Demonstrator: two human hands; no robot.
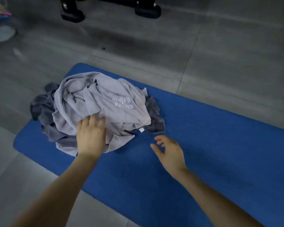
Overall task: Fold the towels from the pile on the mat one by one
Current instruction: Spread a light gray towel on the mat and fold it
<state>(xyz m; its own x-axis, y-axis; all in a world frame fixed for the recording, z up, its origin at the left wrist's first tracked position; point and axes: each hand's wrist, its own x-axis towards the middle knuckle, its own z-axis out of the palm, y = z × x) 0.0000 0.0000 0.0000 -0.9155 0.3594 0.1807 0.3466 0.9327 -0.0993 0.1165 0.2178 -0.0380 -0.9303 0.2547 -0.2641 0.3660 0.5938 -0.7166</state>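
Note:
A crumpled pile of towels lies on the left end of a blue mat (203, 136). A light grey towel (105, 102) with white lettering lies on top, and darker grey towels (43, 108) poke out at the left and right sides. My left hand (90, 135) rests palm down on the near edge of the light grey towel, fingers together; whether it grips the cloth I cannot tell. My right hand (169, 151) hovers over the bare mat just right of the pile, fingers spread and curled, holding nothing.
Grey tiled floor surrounds the mat. Black wheeled feet of some furniture (72, 15) stand at the far top. A bag with colourful items (0, 18) lies at the top left corner. The mat stretches bare to the right of the pile.

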